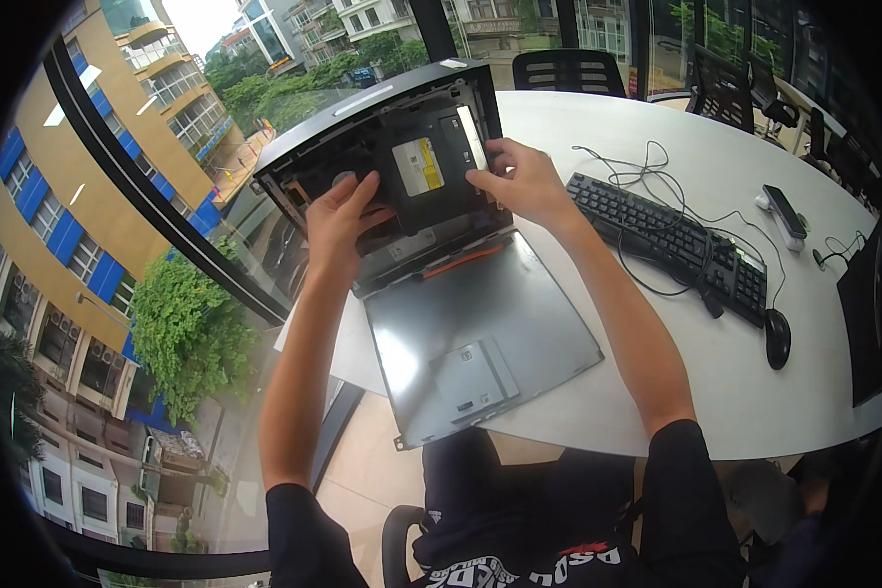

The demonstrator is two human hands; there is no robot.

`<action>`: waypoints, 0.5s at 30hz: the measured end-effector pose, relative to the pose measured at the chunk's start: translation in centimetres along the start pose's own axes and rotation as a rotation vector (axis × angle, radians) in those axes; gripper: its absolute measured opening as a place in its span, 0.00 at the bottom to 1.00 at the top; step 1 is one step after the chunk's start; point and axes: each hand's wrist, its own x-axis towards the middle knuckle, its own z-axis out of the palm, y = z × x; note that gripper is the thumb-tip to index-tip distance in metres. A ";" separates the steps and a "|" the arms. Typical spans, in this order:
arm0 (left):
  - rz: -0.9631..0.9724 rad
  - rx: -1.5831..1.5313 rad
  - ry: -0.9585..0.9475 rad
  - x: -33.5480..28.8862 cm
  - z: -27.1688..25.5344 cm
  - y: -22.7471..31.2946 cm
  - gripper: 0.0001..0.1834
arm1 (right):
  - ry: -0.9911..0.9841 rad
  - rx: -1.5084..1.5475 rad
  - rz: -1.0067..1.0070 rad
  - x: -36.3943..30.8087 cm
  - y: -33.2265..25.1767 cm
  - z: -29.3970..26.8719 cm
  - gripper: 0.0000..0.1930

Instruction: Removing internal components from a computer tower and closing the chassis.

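An open black desktop computer case (363,103) stands at the far edge of the table, its inside facing me. In it is a flat black optical drive (448,162) with a white and yellow label and a bright metal strip along its right end. My right hand (524,181) grips that right end between thumb and fingers. My left hand (338,216) is at the drive's left edge, with thumb and forefinger about its lower left corner; the exact contact is partly hidden. The case's grey metal side panel (461,314) lies flat in front of it.
To the right on the white table (637,392) lie a black keyboard (676,245) with tangled cables, a black mouse (777,339) and a small black and white device (784,214). A dark monitor (862,314) stands at the right edge. Chairs (570,73) and windows surround the table.
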 end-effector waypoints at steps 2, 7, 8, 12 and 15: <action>0.013 -0.011 0.004 0.7 0.2 -0.6 0.36 | -0.019 -0.158 -0.023 1.2 -0.5 -0.5 0.27; 0.029 -0.012 0.065 1.1 1.6 -1.7 0.37 | 0.196 -0.165 -0.138 4.1 0.8 -2.3 0.28; 0.034 -0.008 0.068 1.2 1.5 -2.0 0.37 | 0.271 -0.137 -0.171 4.6 0.9 -2.6 0.28; 0.052 -0.009 0.089 1.8 1.4 -2.9 0.31 | 0.210 -0.083 -0.119 5.6 1.6 -3.0 0.38; 0.060 -0.017 0.091 1.9 1.5 -3.0 0.27 | 0.072 -0.059 -0.088 5.8 2.0 -2.5 0.48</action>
